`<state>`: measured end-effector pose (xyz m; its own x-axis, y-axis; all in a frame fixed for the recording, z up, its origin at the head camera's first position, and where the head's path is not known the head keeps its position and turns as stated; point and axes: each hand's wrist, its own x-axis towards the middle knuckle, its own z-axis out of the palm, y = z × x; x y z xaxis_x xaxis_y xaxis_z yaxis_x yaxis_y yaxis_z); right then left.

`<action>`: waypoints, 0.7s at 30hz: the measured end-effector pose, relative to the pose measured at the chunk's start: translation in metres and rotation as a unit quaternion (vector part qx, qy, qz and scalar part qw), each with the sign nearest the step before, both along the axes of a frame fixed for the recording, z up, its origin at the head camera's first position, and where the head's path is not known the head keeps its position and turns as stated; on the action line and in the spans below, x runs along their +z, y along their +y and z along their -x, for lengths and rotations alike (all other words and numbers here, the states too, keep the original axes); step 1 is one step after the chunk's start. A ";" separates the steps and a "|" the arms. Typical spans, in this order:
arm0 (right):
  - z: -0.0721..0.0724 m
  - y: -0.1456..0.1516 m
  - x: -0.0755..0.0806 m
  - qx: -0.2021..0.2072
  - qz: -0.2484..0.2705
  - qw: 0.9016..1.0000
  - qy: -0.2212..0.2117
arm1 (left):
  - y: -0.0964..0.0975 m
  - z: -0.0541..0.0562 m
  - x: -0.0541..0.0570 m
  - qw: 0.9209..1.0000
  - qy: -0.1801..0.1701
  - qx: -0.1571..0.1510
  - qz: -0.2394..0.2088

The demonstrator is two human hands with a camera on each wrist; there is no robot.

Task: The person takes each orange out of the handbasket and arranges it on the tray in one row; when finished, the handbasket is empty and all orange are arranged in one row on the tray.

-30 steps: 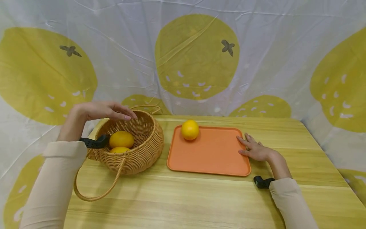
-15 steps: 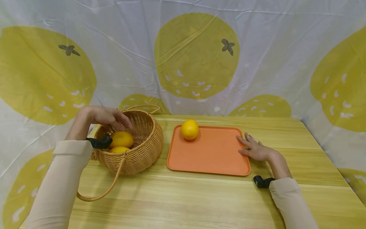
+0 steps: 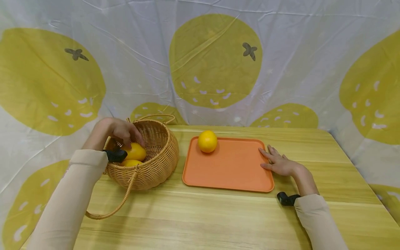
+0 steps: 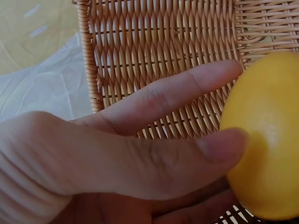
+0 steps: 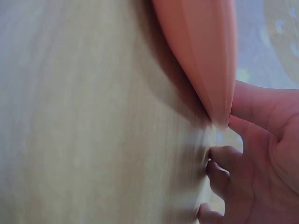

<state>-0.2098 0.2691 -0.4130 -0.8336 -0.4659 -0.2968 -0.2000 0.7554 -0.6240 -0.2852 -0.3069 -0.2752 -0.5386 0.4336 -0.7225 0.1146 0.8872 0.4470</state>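
Wooden table [image 3: 218, 215] below, basketed yellow fruit [image 4: 275, 107] lies under left fingers [image 4: 187, 86]

On my head feed I see a wood-grained table [image 3: 218, 218], pale and yellowish. Behind the table hangs a creased whitish cloth [image 3: 140, 52], printed with large yellow fruits [image 3: 215, 62], and I can follow it along the table's left and right sides. Soft light casts faint shadows on the table.
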 end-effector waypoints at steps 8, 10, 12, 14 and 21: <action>0.000 0.000 0.000 0.000 0.002 1.000 -0.001 | 0.004 0.001 -0.002 0.999 0.027 -0.032 0.016; 0.000 0.000 0.000 0.000 0.001 1.000 -0.001 | 0.004 0.001 -0.002 0.999 0.029 -0.036 0.016; 0.000 0.000 0.000 0.001 0.002 1.000 -0.001 | 0.005 0.001 -0.002 0.999 0.030 -0.034 0.021; 0.000 0.000 0.000 0.001 0.002 1.000 -0.001 | 0.006 0.000 -0.002 0.999 0.030 -0.033 0.025; -0.001 0.000 0.001 0.001 0.003 1.000 0.001 | 0.007 0.000 -0.003 0.995 0.064 -0.056 0.049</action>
<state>-0.2090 0.2688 -0.4123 -0.8332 -0.4688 -0.2932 -0.2018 0.7515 -0.6281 -0.2856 -0.2998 -0.2780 -0.5814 0.4279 -0.6920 0.2666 0.9038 0.3349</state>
